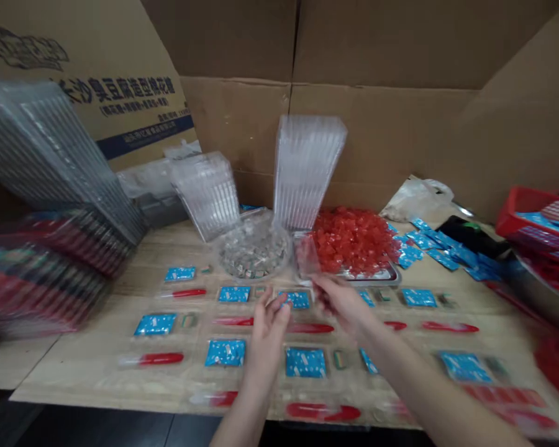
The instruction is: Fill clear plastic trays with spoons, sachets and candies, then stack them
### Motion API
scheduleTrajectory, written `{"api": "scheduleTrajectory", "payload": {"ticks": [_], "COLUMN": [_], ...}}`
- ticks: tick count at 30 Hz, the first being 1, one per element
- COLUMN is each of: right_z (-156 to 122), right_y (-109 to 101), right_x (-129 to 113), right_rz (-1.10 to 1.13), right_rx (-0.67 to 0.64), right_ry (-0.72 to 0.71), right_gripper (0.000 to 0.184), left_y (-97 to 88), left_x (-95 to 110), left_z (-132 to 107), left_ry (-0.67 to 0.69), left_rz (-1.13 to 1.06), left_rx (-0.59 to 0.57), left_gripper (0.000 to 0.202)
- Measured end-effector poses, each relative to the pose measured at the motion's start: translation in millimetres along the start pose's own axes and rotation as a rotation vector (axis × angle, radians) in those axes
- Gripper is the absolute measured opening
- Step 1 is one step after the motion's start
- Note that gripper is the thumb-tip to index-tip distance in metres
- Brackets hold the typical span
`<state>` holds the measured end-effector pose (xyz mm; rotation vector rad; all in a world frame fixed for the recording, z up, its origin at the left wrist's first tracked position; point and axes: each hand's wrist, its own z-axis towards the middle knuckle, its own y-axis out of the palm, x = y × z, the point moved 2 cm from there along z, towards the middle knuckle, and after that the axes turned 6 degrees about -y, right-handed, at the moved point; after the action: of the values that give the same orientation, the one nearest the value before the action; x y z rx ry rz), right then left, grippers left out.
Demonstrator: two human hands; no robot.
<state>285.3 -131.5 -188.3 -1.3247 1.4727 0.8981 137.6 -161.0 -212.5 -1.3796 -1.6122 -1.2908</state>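
My left hand (271, 316) is raised over the middle of the table, fingers spread apart with nothing plainly held. Beside its fingertips lies a blue sachet (299, 300) in a clear tray. My right hand (339, 302) is closed, its fingers curled together near the front edge of a metal tray (391, 277). Just beyond those fingers is a blurred, see-through reddish piece (306, 254); whether the fingers grip it is unclear. Red wrapped pieces (354, 239) are heaped on the metal tray. Under and around both hands, clear trays hold blue sachets, red-capped tubes (311, 328) and small greenish pieces (339, 359).
A round clear container (256, 248) of small pieces stands behind the rows. Stacks of clear trays (307, 167) rise at the back, with filled dark red packs (41, 273) at left. Loose blue sachets (447, 245), a red basket (531, 214) and a metal bowl (540, 285) are at right.
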Motion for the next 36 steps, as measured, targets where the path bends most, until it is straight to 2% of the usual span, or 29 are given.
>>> {"api": "scheduleTrajectory", "payload": {"ticks": [3, 6, 8, 11, 13, 16, 17, 20, 21, 24, 25, 27, 28, 29, 31, 33, 34, 36], "right_z": [-55.3, -82.6, -84.2, -74.1, -66.9, -62.2, -61.9, -60.8, -59.4, -43.9, -33.0, -2.7, 15.5, 34.4, 68.8, 91.3, 96.5, 94.8], "right_y": [3.2, -11.1, -37.5, -78.6, -86.9, -67.8, -59.0, -42.2, -39.3, -36.5, -37.6, -39.9, -39.4, -37.2, -29.9, -22.8, -20.7, -20.3], "right_x": [31.2, 49.8, 50.0, 35.1, 21.6, 9.0, 8.3, 15.7, 19.8, 25.0, 22.4, 12.0, 6.3, 2.2, -2.4, -2.4, -1.4, 0.2], "right_rz": [0.121, 0.053, -0.029, -0.116, -0.120, -0.094, -0.060, 0.081, 0.103, -0.024, -0.160, -0.509, -0.704, -0.784, -0.865, -0.883, -0.892, -0.889], "right_rx": [-0.048, -0.151, -0.112, 0.060, 0.038, -0.195, -0.214, -0.017, 0.013, -0.100, -0.113, -0.031, 0.025, 0.028, -0.006, -0.046, -0.053, -0.046], "right_ry": [0.108, 0.084, -0.002, -0.146, -0.180, -0.142, -0.129, -0.140, -0.141, -0.183, -0.244, -0.418, -0.488, -0.509, -0.513, -0.489, -0.477, -0.460], "right_gripper": [0.036, 0.039, 0.038, 0.035, 0.038, 0.038, 0.036, 0.035, 0.036, 0.038, 0.038, 0.033, 0.026, 0.019, 0.017, 0.021, 0.021, 0.018], "left_y": [19.8, 19.8, 8.2, -10.8, -15.5, -9.4, -5.7, 4.3, 6.3, 2.7, -2.3, -16.0, -23.0, -29.2, -36.8, -37.5, -35.4, -28.0], "left_x": [1.0, 0.8, 2.4, 11.2, 20.0, 30.1, 30.3, 17.0, 9.2, -8.7, -9.5, -3.9, 0.7, 4.9, 10.7, 13.8, 15.3, 19.7], "left_z": [-1.4, -7.8, -10.7, -12.1, -12.4, -15.0, -17.0, -26.7, -30.3, -35.9, -34.8, -27.9, -23.1, -18.3, -10.7, -6.0, -4.3, -0.4], "left_ry": [-0.096, -0.107, -0.115, -0.141, -0.180, -0.182, -0.168, -0.148, -0.164, -0.237, -0.231, -0.184, -0.163, -0.152, -0.134, -0.037, 0.044, 0.225], "left_rz": [-0.178, -0.203, -0.125, 0.058, 0.169, 0.206, 0.149, -0.138, -0.212, -0.265, -0.234, -0.084, 0.029, 0.160, 0.456, 0.751, 0.878, 1.032], "left_rx": [-0.009, 0.034, 0.050, -0.009, -0.100, -0.191, -0.192, -0.126, -0.092, 0.052, 0.090, 0.084, 0.029, -0.055, -0.257, -0.383, -0.399, -0.343], "left_gripper": [0.050, 0.048, 0.049, 0.054, 0.052, 0.051, 0.053, 0.063, 0.064, 0.062, 0.059, 0.054, 0.052, 0.050, 0.042, 0.035, 0.034, 0.030]}}
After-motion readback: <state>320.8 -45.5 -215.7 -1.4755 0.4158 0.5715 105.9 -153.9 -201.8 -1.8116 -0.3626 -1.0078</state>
